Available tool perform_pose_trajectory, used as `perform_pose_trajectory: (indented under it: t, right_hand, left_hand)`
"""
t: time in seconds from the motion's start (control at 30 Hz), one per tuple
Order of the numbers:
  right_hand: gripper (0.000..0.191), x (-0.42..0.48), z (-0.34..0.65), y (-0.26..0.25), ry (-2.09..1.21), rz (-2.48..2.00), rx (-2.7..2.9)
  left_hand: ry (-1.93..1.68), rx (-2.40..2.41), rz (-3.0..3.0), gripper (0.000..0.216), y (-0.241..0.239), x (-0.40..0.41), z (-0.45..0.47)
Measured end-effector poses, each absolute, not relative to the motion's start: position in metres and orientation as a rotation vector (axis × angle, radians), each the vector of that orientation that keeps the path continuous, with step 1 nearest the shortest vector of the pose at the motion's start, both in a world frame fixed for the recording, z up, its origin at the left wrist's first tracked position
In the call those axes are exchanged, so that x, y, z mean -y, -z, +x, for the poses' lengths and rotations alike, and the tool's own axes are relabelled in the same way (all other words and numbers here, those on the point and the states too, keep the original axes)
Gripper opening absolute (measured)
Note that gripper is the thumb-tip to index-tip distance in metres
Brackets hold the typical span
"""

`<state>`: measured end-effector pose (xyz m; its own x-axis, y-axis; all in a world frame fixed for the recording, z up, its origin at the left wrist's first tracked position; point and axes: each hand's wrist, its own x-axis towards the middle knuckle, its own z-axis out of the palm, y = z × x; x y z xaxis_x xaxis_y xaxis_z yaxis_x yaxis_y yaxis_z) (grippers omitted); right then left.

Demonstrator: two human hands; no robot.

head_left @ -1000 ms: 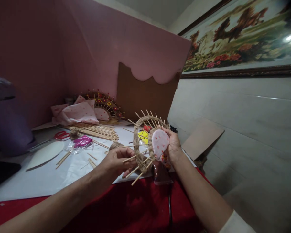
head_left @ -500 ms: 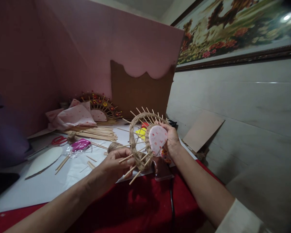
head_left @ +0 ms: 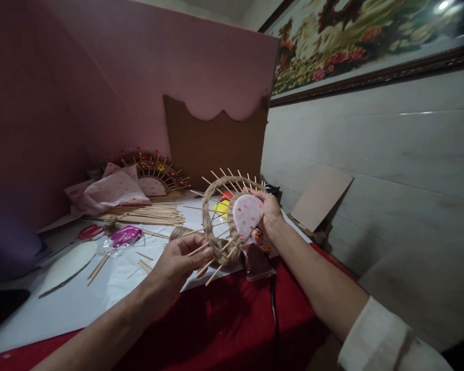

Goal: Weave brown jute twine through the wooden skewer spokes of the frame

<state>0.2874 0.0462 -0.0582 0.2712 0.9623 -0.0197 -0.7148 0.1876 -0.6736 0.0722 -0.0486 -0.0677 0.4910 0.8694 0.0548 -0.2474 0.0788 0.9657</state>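
Between my hands is a half-round craft piece of thin wooden sticks woven with jute twine [head_left: 206, 214], its centre a padded half disc of pale pink printed cloth [head_left: 248, 215]. My right hand [head_left: 269, 210] is closed on the straight side of the cloth centre, thumb near its upper end. My left hand [head_left: 188, 255] pinches the lower left of the woven rim, close to the stick ends. Behind the sticks show a yellow packet [head_left: 221, 208] and a red one. A clear bag of brown material [head_left: 256, 262] lies below the piece at the table edge.
To the left lie a magenta packet [head_left: 126, 236], red-handled scissors [head_left: 91, 232], a white cut-out [head_left: 67, 268] and a twine ball [head_left: 179, 232]. Farther back are a stick bundle [head_left: 150, 214], folded pink cloth [head_left: 118, 190] and a decorated half-round piece [head_left: 158, 170] before brown cardboard [head_left: 216, 141].
The view has shifted slightly, so the scene sits a little farther left. My left thumb now lies across the lower sticks at the rim; the right hand keeps its hold.
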Motion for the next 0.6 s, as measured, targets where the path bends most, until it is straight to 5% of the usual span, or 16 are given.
perform_pose_trajectory:
  t: [0.6]
  right_hand:
    - [0.008,-0.053,0.292,0.069,-1.335,-0.794,0.457]
  left_hand:
    - [-0.842,-0.608,0.914,0.015,0.061,0.055,0.071]
